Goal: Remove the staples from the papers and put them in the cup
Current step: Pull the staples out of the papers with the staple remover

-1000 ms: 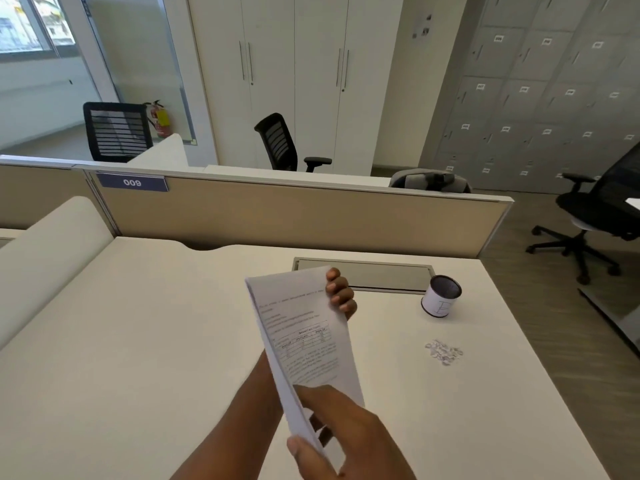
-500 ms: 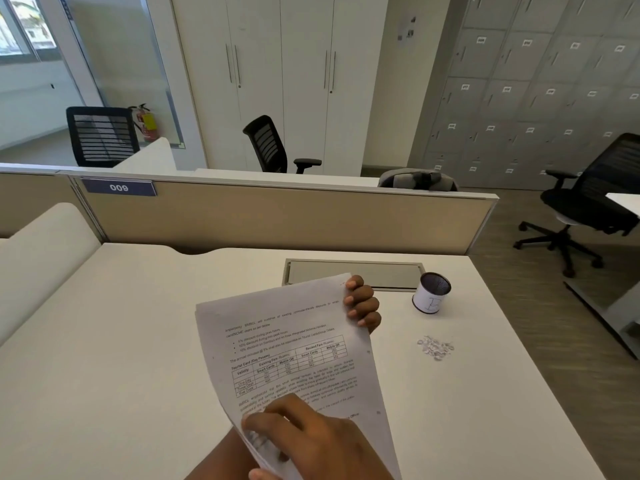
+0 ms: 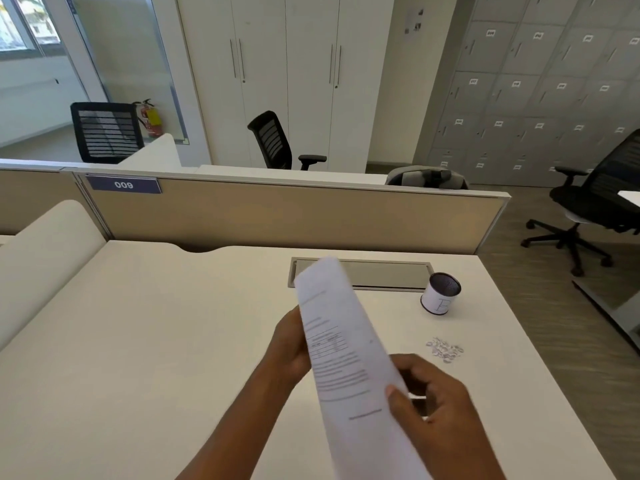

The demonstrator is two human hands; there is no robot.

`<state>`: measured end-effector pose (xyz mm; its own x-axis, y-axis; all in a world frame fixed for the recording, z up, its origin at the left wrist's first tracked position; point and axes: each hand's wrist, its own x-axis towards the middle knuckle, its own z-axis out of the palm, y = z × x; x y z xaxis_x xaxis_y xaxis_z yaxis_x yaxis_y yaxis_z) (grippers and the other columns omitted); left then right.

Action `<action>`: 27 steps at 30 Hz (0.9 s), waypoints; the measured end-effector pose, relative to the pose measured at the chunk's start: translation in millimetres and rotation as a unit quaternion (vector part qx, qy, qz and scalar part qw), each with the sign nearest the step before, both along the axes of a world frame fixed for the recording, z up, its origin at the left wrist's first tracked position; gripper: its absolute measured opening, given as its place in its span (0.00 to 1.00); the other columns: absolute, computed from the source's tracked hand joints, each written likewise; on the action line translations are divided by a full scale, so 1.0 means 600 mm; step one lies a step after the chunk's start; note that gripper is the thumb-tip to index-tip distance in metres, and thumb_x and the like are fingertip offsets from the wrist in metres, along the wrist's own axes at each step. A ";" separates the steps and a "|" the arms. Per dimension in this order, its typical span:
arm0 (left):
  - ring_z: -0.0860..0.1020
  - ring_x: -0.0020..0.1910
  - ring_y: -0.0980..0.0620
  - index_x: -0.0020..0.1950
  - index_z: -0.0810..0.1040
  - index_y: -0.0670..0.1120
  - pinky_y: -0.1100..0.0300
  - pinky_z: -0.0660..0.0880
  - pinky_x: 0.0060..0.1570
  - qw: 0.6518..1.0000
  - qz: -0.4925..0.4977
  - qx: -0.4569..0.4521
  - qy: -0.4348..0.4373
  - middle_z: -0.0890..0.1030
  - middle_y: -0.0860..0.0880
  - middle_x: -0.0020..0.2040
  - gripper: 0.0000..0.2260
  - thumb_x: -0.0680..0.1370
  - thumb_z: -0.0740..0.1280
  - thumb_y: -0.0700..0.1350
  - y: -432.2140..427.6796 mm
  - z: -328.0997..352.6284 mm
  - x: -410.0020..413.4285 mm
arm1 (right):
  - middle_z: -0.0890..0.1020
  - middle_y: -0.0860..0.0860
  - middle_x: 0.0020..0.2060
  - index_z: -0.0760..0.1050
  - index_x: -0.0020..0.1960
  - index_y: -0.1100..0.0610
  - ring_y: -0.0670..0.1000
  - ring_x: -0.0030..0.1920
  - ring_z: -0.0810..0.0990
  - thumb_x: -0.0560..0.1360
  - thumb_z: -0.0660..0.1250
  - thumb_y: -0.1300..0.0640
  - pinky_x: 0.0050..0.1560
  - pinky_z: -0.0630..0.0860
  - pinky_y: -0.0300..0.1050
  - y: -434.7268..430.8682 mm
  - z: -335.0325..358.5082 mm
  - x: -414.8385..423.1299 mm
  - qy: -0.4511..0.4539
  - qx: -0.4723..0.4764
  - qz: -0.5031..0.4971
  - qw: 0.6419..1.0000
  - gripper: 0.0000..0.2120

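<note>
Both my left hand point(image 3: 289, 344) and right hand point(image 3: 427, 398) grasp the papers point(image 3: 346, 348); I steady them, seeking remaining staples point(image 3: 444, 350) for the cup point(image 3: 440, 295).

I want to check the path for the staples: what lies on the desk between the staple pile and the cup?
Nothing: in the head view, bare desk separates the staple pile from the cup.

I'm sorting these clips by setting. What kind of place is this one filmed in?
Most likely an open-plan office: a desk behind a partition with a numbered plate, swivel chairs, tall cabinets and a wall of lockers.
</note>
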<state>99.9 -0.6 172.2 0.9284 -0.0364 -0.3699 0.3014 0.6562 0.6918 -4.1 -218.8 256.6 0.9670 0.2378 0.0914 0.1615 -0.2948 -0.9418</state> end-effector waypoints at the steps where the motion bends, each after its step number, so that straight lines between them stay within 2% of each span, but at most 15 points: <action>1: 0.85 0.44 0.42 0.51 0.85 0.39 0.48 0.84 0.49 1.000 -0.003 -0.006 0.004 0.86 0.41 0.45 0.05 0.78 0.73 0.41 0.006 -0.003 0.000 | 0.89 0.53 0.43 0.84 0.51 0.47 0.54 0.40 0.87 0.78 0.69 0.70 0.38 0.82 0.46 -0.012 -0.013 0.013 0.012 0.015 -0.019 1.000 0.18; 2: 0.82 0.50 0.40 0.56 0.85 0.38 0.45 0.81 0.54 1.000 0.007 -0.004 0.005 0.84 0.39 0.51 0.09 0.81 0.71 0.43 0.016 -0.014 0.005 | 0.89 0.54 0.43 0.85 0.49 0.49 0.53 0.40 0.87 0.78 0.68 0.73 0.38 0.82 0.45 -0.023 -0.017 0.022 0.031 0.020 -0.032 0.999 0.19; 3: 0.79 0.54 0.40 0.59 0.84 0.39 0.44 0.79 0.55 1.000 0.024 -0.008 0.006 0.82 0.40 0.53 0.10 0.83 0.70 0.44 0.024 -0.019 0.011 | 0.89 0.54 0.43 0.85 0.49 0.52 0.51 0.40 0.87 0.77 0.67 0.74 0.37 0.82 0.44 -0.034 -0.031 0.034 0.043 0.033 -0.043 0.998 0.18; 5: 0.78 0.52 0.44 0.58 0.85 0.41 0.49 0.79 0.51 0.999 0.048 -0.006 0.001 0.82 0.43 0.52 0.08 0.83 0.69 0.44 0.035 -0.025 0.014 | 0.89 0.55 0.43 0.84 0.50 0.58 0.50 0.38 0.87 0.78 0.66 0.75 0.36 0.82 0.40 -0.042 -0.040 0.047 0.076 0.048 -0.061 0.994 0.15; 7: 0.81 0.50 0.47 0.61 0.84 0.41 0.51 0.80 0.50 0.998 0.062 0.016 -0.004 0.84 0.44 0.52 0.10 0.85 0.67 0.43 0.046 -0.025 0.013 | 0.90 0.56 0.44 0.83 0.52 0.60 0.50 0.39 0.88 0.78 0.65 0.75 0.38 0.83 0.39 -0.055 -0.058 0.064 0.101 0.058 -0.094 0.989 0.13; 10: 0.82 0.52 0.44 0.67 0.81 0.37 0.48 0.80 0.51 0.993 0.083 0.079 -0.004 0.86 0.41 0.55 0.13 0.85 0.67 0.42 0.066 -0.018 0.015 | 0.90 0.53 0.45 0.82 0.55 0.57 0.49 0.39 0.88 0.80 0.64 0.74 0.38 0.84 0.39 -0.066 -0.075 0.085 0.138 0.059 -0.135 0.980 0.15; 13: 0.83 0.47 0.45 0.63 0.82 0.37 0.54 0.82 0.43 0.982 0.090 0.167 -0.016 0.87 0.42 0.52 0.10 0.85 0.66 0.41 0.068 -0.005 0.009 | 0.89 0.51 0.46 0.78 0.61 0.49 0.52 0.42 0.89 0.81 0.64 0.70 0.43 0.84 0.47 -0.069 -0.099 0.105 0.164 0.006 -0.119 0.979 0.19; 15: 0.84 0.45 0.46 0.58 0.83 0.39 0.55 0.82 0.41 0.972 0.086 0.217 -0.031 0.87 0.41 0.49 0.08 0.86 0.66 0.42 0.068 0.000 0.004 | 0.88 0.50 0.50 0.74 0.64 0.43 0.50 0.45 0.88 0.80 0.67 0.67 0.48 0.84 0.50 -0.067 -0.120 0.116 0.159 -0.047 -0.105 0.981 0.21; 18: 0.84 0.44 0.44 0.55 0.84 0.41 0.50 0.80 0.44 0.955 0.064 0.283 -0.054 0.86 0.36 0.49 0.09 0.86 0.65 0.43 0.065 -0.003 -0.003 | 0.84 0.46 0.55 0.72 0.68 0.45 0.43 0.48 0.84 0.78 0.71 0.64 0.51 0.79 0.39 -0.052 -0.142 0.129 0.099 -0.090 -0.121 0.984 0.23; 21: 0.81 0.44 0.49 0.51 0.84 0.47 0.51 0.77 0.45 0.930 0.026 0.361 -0.064 0.86 0.43 0.47 0.10 0.87 0.64 0.45 0.068 -0.014 -0.018 | 0.84 0.41 0.54 0.74 0.64 0.46 0.39 0.51 0.82 0.79 0.71 0.62 0.49 0.76 0.34 -0.027 -0.149 0.149 0.061 -0.087 -0.149 0.983 0.19; 24: 0.77 0.41 0.55 0.48 0.82 0.50 0.56 0.73 0.45 0.906 -0.012 0.417 -0.067 0.83 0.48 0.44 0.09 0.86 0.65 0.45 0.075 -0.025 -0.037 | 0.85 0.42 0.46 0.79 0.57 0.47 0.42 0.47 0.83 0.79 0.70 0.63 0.46 0.78 0.34 -0.001 -0.168 0.190 0.053 -0.068 -0.183 0.979 0.12; 27: 0.76 0.44 0.60 0.48 0.83 0.56 0.66 0.69 0.44 0.848 0.006 0.524 -0.078 0.82 0.55 0.46 0.06 0.84 0.70 0.48 0.087 -0.035 -0.045 | 0.86 0.44 0.44 0.82 0.51 0.49 0.48 0.44 0.85 0.79 0.69 0.63 0.46 0.80 0.39 0.030 -0.203 0.255 0.047 -0.090 -0.192 0.976 0.09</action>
